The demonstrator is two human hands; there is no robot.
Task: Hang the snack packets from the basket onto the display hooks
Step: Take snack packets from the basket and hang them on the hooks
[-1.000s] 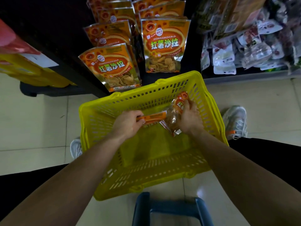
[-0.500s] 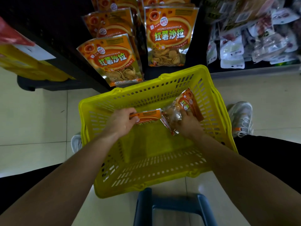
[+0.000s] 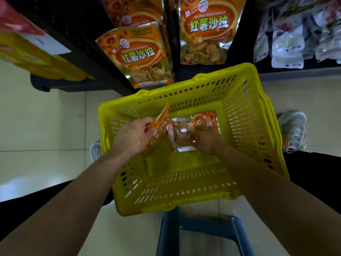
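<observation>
down inside the basket [image 3: 258, 111], both arms reach in from the near rim. left hand [image 3: 135, 134] curls round 1 packet [image 3: 159, 130], tilted edge-on, its print hard to read. right hand [image 3: 206, 139] grips a 2nd packet [image 3: 184, 133] lying on the basket floor, its fingertips blurred. hung packets [image 3: 140, 54] are cut off above.

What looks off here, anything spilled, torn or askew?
Nothing stands out. The left hand grips one snack packet tilted on edge inside the yellow basket; the right hand holds a second packet low in it. No spilled chips, no visible tears. The hung packets on the display look intact.
</observation>
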